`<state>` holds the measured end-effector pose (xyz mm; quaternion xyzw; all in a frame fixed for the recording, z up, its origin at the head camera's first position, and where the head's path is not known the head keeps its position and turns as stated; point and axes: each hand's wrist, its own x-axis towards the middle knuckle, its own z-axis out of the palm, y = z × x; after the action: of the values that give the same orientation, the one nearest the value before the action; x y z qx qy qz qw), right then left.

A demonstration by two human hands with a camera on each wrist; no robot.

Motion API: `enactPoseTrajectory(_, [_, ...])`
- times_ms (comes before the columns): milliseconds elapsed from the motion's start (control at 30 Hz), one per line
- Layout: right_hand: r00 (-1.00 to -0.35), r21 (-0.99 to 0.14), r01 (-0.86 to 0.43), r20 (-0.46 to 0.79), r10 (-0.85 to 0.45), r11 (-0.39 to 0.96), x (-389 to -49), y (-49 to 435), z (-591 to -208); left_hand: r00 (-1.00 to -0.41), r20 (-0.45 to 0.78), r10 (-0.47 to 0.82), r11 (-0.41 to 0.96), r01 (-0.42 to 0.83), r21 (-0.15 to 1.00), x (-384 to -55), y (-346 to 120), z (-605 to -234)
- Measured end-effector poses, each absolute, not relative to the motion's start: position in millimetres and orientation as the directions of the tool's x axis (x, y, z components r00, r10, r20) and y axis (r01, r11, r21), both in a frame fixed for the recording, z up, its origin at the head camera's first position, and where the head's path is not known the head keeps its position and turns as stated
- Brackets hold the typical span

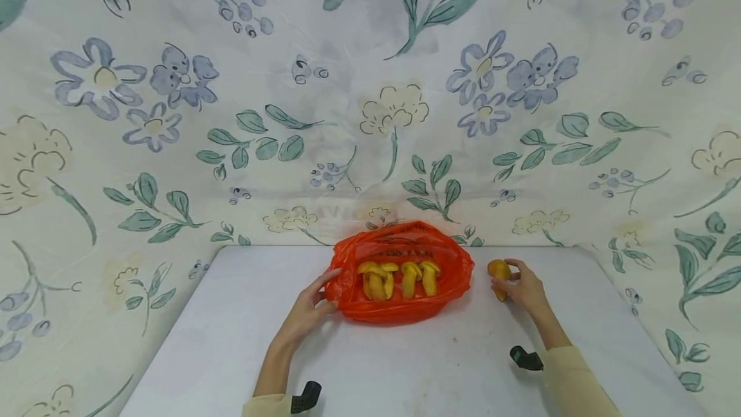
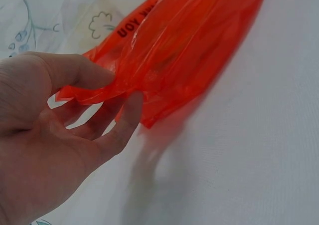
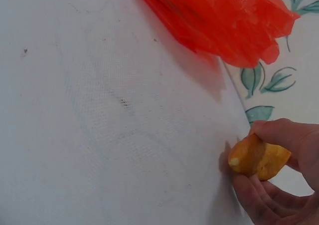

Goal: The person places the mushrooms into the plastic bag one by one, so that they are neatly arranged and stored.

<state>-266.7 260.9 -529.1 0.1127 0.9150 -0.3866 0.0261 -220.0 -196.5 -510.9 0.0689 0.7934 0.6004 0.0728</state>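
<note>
A red plastic bag (image 1: 399,311) lies on the table with its mouth open toward me. Inside it several yellow mushrooms (image 1: 376,285) stand in a row, caps up. My left hand (image 1: 309,311) grips the bag's left edge; in the left wrist view the thumb and fingers of that hand (image 2: 65,120) pinch a fold of the thin plastic. To the right of the bag, my right hand (image 1: 527,288) holds another yellow mushroom (image 1: 500,272) between thumb and fingers. Close up, this mushroom (image 3: 256,157) shows an orange-yellow cap and a paler stem.
The white table (image 1: 243,314) runs back to a floral-patterned cloth (image 1: 347,114) that hangs behind and at both sides. Black printing (image 2: 137,23) shows on the bag. Each wrist wears a small black camera (image 1: 525,358) near its sleeve.
</note>
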Motion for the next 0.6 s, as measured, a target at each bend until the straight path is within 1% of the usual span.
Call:
enactPoseTrajectory(267, [-0.979,-0.727,0.198,-0.109,0.175,0.658,-265,261,-520,-0.98,-0.026,0.195,0.281,0.03,0.959,-220,-197,-511])
enactPoseTrajectory(600, [-0.991,-0.748,0.118,-0.047,0.125,0.653,-264,254,-503,-0.981,-0.032,0.194,0.282,0.024,0.959,-221,-197,-512])
